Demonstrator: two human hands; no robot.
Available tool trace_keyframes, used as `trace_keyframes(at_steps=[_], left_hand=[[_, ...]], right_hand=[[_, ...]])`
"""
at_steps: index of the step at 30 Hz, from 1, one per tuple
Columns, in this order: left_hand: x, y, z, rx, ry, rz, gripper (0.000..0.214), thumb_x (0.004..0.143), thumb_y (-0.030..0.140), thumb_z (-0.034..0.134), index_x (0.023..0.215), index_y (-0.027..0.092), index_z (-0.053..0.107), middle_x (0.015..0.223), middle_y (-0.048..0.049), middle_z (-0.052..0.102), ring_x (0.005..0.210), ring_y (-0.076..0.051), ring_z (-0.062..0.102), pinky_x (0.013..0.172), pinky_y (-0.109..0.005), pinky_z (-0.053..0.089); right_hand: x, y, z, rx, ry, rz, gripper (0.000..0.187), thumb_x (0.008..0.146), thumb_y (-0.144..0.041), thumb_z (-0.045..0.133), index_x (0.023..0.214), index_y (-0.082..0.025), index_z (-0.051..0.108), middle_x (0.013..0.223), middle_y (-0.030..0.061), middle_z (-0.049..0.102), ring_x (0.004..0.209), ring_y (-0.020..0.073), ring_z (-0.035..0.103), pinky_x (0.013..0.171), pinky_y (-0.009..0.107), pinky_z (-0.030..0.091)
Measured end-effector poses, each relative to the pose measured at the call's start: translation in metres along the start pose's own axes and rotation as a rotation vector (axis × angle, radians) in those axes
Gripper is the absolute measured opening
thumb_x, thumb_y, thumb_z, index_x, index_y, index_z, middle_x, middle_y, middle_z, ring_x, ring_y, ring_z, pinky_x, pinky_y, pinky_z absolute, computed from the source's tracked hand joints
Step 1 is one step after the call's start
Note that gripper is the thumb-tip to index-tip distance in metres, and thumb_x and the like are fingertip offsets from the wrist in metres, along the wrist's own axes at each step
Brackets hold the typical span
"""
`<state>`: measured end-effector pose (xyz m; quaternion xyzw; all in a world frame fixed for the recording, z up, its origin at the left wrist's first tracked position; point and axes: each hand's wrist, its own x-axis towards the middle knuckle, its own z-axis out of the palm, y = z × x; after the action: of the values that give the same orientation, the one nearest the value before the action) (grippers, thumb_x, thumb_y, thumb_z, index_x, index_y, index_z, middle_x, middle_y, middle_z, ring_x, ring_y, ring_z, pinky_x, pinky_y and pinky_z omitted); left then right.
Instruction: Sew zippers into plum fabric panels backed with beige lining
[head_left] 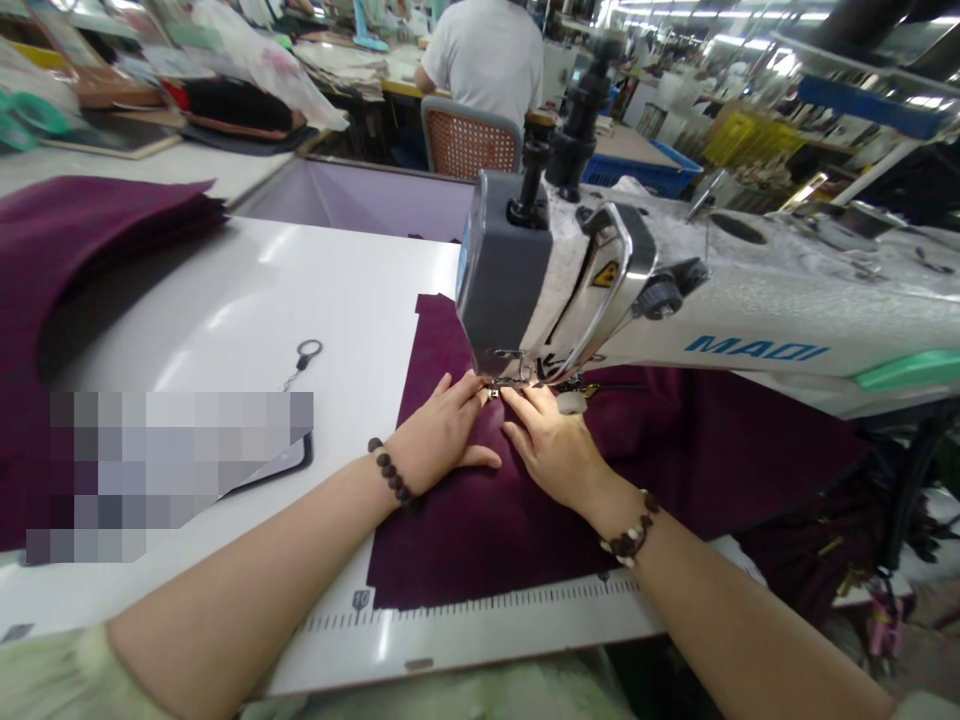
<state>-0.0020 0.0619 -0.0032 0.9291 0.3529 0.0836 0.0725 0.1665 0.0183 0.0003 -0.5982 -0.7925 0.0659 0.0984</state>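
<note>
A maroon panel of fabric or leather (465, 540) lies flat on the white table, passing under the head of a sewing machine (517, 270). My left hand (442, 425) rests on the panel left of the presser foot (493, 392), fingers stretched forward and thumb out to the side. Just right of the foot, my right hand (559, 445) presses on the same panel with its fingers extended. Both sets of fingertips are close to the needle area, under a small light. The needle itself is too small to make out.
A stack of maroon pieces (105, 220) stands at the left. Nearer lie a phone (277, 465), partly blurred out, and a key ring (309, 349). A printed ruler (480, 600) runs along the table's front edge. Beyond, a person in a white shirt (487, 60) sits on a chair (472, 140).
</note>
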Motion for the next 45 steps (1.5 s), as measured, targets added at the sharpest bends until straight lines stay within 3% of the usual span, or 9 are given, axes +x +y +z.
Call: trace_keyframes(at_steps=[9, 15, 20, 26, 32, 37, 41, 43, 45], left_hand=[[0.003, 0.000, 0.002, 0.014, -0.003, -0.027, 0.075, 0.067, 0.055, 0.064, 0.116, 0.001, 0.047, 0.124, -0.0221, 0.048, 0.123, -0.029, 0.038, 0.105, -0.043, 0.027], [-0.025, -0.003, 0.001, 0.099, 0.001, -0.118, 0.077, 0.072, 0.060, 0.054, 0.120, 0.000, 0.048, 0.129, -0.0265, 0.042, 0.123, -0.033, 0.038, 0.101, -0.046, 0.034], [-0.055, -0.008, -0.010, 0.145, 0.036, -0.163, 0.074, 0.071, 0.061, 0.055, 0.119, 0.004, 0.050, 0.127, -0.0236, 0.046, 0.117, -0.031, 0.046, 0.099, -0.043, 0.038], [-0.054, -0.006, -0.021, 0.188, 0.027, -0.218, 0.077, 0.062, 0.060, 0.064, 0.117, 0.007, 0.053, 0.123, -0.0181, 0.052, 0.109, -0.029, 0.053, 0.095, -0.036, 0.042], [-0.058, -0.006, -0.013, 0.182, 0.070, -0.200, 0.075, 0.066, 0.060, 0.061, 0.118, 0.007, 0.052, 0.124, -0.0200, 0.050, 0.111, -0.030, 0.051, 0.096, -0.040, 0.041], [-0.020, -0.050, -0.012, 0.168, 0.070, -0.350, 0.064, 0.075, 0.052, 0.059, 0.121, 0.008, 0.049, 0.131, -0.0199, 0.043, 0.121, -0.029, 0.042, 0.101, -0.040, 0.034], [0.041, -0.102, -0.047, 0.214, 0.201, -0.518, 0.051, 0.085, 0.035, 0.051, 0.122, 0.000, 0.044, 0.136, -0.0295, 0.030, 0.126, -0.039, 0.030, 0.098, -0.058, 0.026], [0.057, -0.107, -0.067, 0.218, 0.261, -0.511, 0.047, 0.088, 0.030, 0.045, 0.124, 0.000, 0.041, 0.138, -0.0280, 0.027, 0.129, -0.037, 0.024, 0.100, -0.059, 0.022], [0.052, -0.092, -0.076, 0.191, 0.254, -0.430, 0.040, 0.088, 0.026, 0.044, 0.122, 0.006, 0.045, 0.136, -0.0210, 0.035, 0.126, -0.030, 0.034, 0.102, -0.050, 0.027]], right_hand=[[0.002, 0.002, -0.006, 0.023, -0.005, -0.023, 0.041, 0.090, -0.030, 0.037, 0.128, -0.017, 0.041, 0.129, 0.0109, 0.046, 0.122, 0.0224, 0.038, 0.102, 0.051, 0.025], [-0.037, 0.011, -0.019, -0.219, 0.084, 0.102, 0.040, 0.089, -0.030, 0.035, 0.124, -0.013, 0.044, 0.136, 0.0155, 0.036, 0.128, 0.0281, 0.029, 0.099, 0.062, 0.019], [-0.064, 0.022, -0.004, -0.297, 0.084, 0.164, 0.043, 0.090, -0.032, 0.028, 0.125, -0.014, 0.044, 0.137, 0.0146, 0.034, 0.127, 0.0287, 0.031, 0.095, 0.064, 0.023], [-0.065, 0.024, 0.010, -0.256, 0.049, 0.202, 0.046, 0.091, -0.034, 0.027, 0.130, -0.014, 0.038, 0.140, 0.0126, 0.030, 0.129, 0.0280, 0.028, 0.094, 0.063, 0.026], [-0.061, 0.029, 0.007, -0.205, 0.037, 0.173, 0.046, 0.091, -0.034, 0.027, 0.131, -0.014, 0.038, 0.140, 0.0134, 0.030, 0.129, 0.0280, 0.027, 0.095, 0.063, 0.026], [-0.052, 0.034, 0.003, -0.141, 0.236, 0.044, 0.043, 0.092, -0.031, 0.025, 0.128, -0.014, 0.040, 0.141, 0.0140, 0.027, 0.132, 0.0267, 0.021, 0.099, 0.063, 0.019], [-0.052, 0.038, 0.009, -0.100, 0.336, -0.043, 0.036, 0.091, -0.027, 0.028, 0.120, -0.016, 0.047, 0.137, 0.0137, 0.035, 0.131, 0.0260, 0.025, 0.099, 0.063, 0.021], [-0.052, 0.042, 0.014, -0.066, 0.331, -0.040, 0.034, 0.091, -0.027, 0.029, 0.114, -0.017, 0.051, 0.135, 0.0136, 0.039, 0.129, 0.0266, 0.028, 0.098, 0.062, 0.023], [-0.051, 0.045, 0.016, -0.014, 0.326, -0.021, 0.033, 0.091, -0.028, 0.029, 0.110, -0.017, 0.054, 0.132, 0.0131, 0.042, 0.128, 0.0266, 0.031, 0.098, 0.062, 0.023]])
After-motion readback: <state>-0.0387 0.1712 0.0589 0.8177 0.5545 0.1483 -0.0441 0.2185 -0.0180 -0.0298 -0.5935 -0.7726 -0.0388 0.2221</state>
